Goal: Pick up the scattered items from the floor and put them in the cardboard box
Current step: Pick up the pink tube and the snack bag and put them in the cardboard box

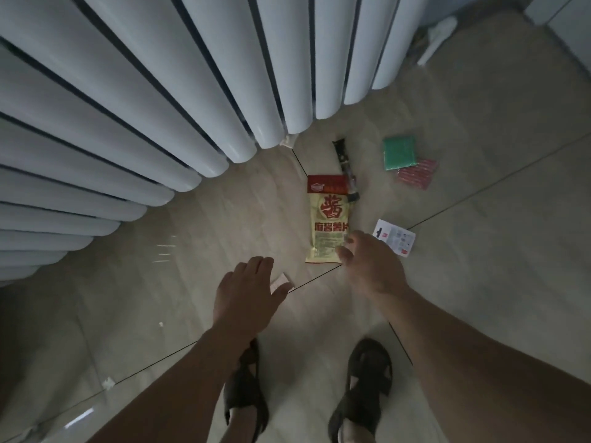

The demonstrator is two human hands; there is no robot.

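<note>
Several items lie on the tiled floor. A yellow and red snack bag (327,219) lies lengthwise in the middle. A dark narrow packet (344,167) lies just beyond it. A green pack (399,153) and a red pack (415,174) lie to the right. A white card (396,236) lies beside my right hand (371,266), whose fingers are apart over the bag's lower right corner. My left hand (246,292) hovers open above a small white scrap (281,280). No cardboard box is in view.
A white radiator (160,91) with vertical columns fills the left and top. My two feet in dark sandals (367,378) stand at the bottom. A white object (438,36) lies far right by the wall. Small white scraps (108,383) dot the floor at left.
</note>
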